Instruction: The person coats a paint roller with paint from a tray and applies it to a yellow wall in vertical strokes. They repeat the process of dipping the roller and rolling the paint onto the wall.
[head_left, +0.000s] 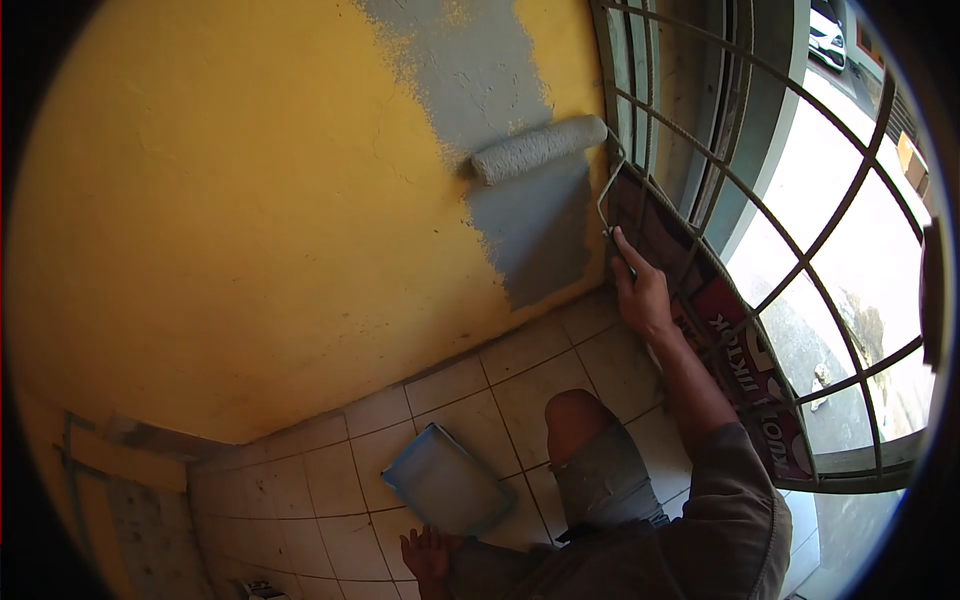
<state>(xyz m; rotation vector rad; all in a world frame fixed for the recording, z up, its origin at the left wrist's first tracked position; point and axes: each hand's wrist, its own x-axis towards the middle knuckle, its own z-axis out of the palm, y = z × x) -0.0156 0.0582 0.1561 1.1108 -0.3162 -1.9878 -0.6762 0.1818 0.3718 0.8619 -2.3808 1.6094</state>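
Note:
My right hand [640,285] is wrapped round the handle of a paint roller, whose bent wire frame runs up to a grey, paint-covered roller [540,148]. The roller touches the wall, lying across a strip of grey paint [535,230] on the yellow wall [250,200]. At the bottom, my left hand [427,553] is beside the near edge of a blue-rimmed paint tray [448,478], its fingers apart and nothing seen in it. The tray rests on the floor and has greyish paint inside.
On the right stands a metal window grille [803,262] with a printed banner [745,370] low behind it. Pale floor tiles [450,385] meet the wall's base. My bent knee [580,425] is right of the tray. A small dark-and-white object [262,590] lies at bottom left.

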